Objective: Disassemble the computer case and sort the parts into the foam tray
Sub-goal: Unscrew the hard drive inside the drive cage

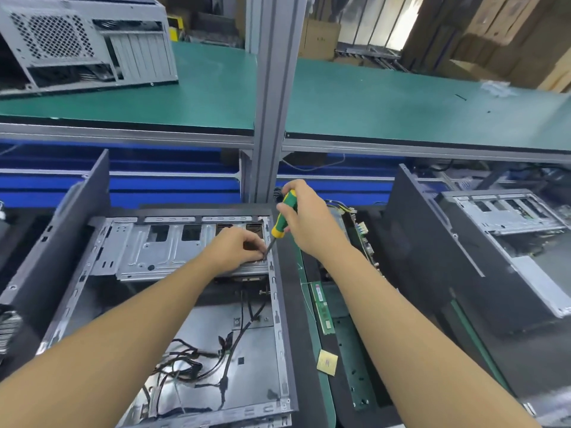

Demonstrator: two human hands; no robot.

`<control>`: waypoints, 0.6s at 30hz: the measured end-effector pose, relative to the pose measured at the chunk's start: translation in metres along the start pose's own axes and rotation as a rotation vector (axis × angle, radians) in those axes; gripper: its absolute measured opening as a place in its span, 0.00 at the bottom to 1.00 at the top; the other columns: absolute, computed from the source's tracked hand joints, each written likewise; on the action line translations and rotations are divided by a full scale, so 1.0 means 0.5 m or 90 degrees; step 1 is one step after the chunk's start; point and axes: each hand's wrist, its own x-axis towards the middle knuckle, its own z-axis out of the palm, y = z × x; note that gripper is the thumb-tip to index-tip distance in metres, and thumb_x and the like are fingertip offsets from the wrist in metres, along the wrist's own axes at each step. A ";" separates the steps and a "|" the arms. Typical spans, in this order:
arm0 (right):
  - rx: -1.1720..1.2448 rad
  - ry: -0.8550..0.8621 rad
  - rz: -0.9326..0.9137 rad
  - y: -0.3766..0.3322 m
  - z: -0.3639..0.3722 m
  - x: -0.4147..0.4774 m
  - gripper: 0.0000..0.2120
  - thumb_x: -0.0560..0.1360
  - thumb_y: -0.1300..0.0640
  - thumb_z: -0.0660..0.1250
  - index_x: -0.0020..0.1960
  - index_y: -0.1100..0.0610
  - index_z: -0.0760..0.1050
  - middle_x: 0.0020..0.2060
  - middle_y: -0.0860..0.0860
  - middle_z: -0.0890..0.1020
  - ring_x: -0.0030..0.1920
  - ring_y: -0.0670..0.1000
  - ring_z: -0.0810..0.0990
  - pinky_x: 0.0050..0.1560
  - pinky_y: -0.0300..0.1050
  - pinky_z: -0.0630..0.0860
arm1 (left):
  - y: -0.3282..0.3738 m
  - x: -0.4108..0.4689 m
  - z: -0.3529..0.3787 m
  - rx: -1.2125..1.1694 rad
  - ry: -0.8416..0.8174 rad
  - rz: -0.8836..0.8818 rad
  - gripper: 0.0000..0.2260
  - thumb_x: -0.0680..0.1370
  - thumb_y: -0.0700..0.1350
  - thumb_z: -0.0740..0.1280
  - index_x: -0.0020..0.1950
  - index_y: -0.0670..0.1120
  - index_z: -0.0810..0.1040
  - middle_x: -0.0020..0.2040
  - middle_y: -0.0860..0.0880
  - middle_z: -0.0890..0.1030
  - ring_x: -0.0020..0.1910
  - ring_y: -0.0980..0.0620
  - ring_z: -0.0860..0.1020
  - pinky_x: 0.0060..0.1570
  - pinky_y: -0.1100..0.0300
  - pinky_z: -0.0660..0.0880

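Observation:
An open computer case [279, 307] lies on its side in front of me, with a silver drive cage [154, 248] at its far end and loose black cables [197, 359] on its floor. My right hand [309, 217] grips a green and yellow screwdriver [284, 217], its tip angled down at the cage's right edge. My left hand [238, 248] rests on the cage with its fingertips pinched around the screwdriver tip [266, 253]; whatever it pinches is too small to see. To the right lies the dark foam tray [355, 375], holding a RAM stick [323, 307], a CPU chip [327, 361] and a circuit board [363, 230].
A dark side panel [438, 257] leans to the right of the tray, with another open case [509, 242] beyond it. Another panel [61, 217] stands at the left. A grey post [272, 103] rises behind the case. On the green shelf above sits a grey case [83, 41].

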 end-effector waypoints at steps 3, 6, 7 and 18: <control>-0.122 -0.050 -0.121 -0.023 0.007 0.004 0.11 0.81 0.55 0.66 0.62 0.55 0.71 0.50 0.47 0.72 0.45 0.49 0.72 0.42 0.42 0.68 | 0.000 -0.005 -0.004 -0.032 -0.010 0.002 0.11 0.74 0.40 0.75 0.39 0.57 0.83 0.38 0.61 0.84 0.40 0.63 0.80 0.47 0.62 0.76; -0.185 -0.117 -0.165 -0.047 0.010 0.015 0.09 0.80 0.57 0.66 0.59 0.54 0.71 0.49 0.47 0.73 0.45 0.50 0.72 0.42 0.44 0.65 | 0.008 -0.011 -0.025 -0.133 0.001 -0.001 0.15 0.75 0.34 0.70 0.44 0.56 0.82 0.38 0.61 0.83 0.37 0.63 0.79 0.36 0.66 0.75; -0.178 -0.128 -0.153 -0.050 0.006 0.019 0.08 0.80 0.58 0.66 0.58 0.53 0.71 0.49 0.48 0.73 0.44 0.50 0.72 0.42 0.44 0.66 | 0.010 -0.012 -0.035 -0.165 0.007 -0.007 0.17 0.75 0.33 0.69 0.47 0.57 0.82 0.40 0.62 0.83 0.40 0.64 0.79 0.35 0.67 0.75; -0.088 -0.178 -0.067 -0.039 -0.014 0.026 0.07 0.77 0.59 0.65 0.47 0.49 0.67 0.47 0.49 0.72 0.43 0.54 0.73 0.40 0.44 0.69 | 0.074 0.001 -0.054 -0.244 -0.069 0.072 0.11 0.78 0.40 0.72 0.48 0.58 0.82 0.44 0.60 0.85 0.45 0.65 0.81 0.45 0.71 0.75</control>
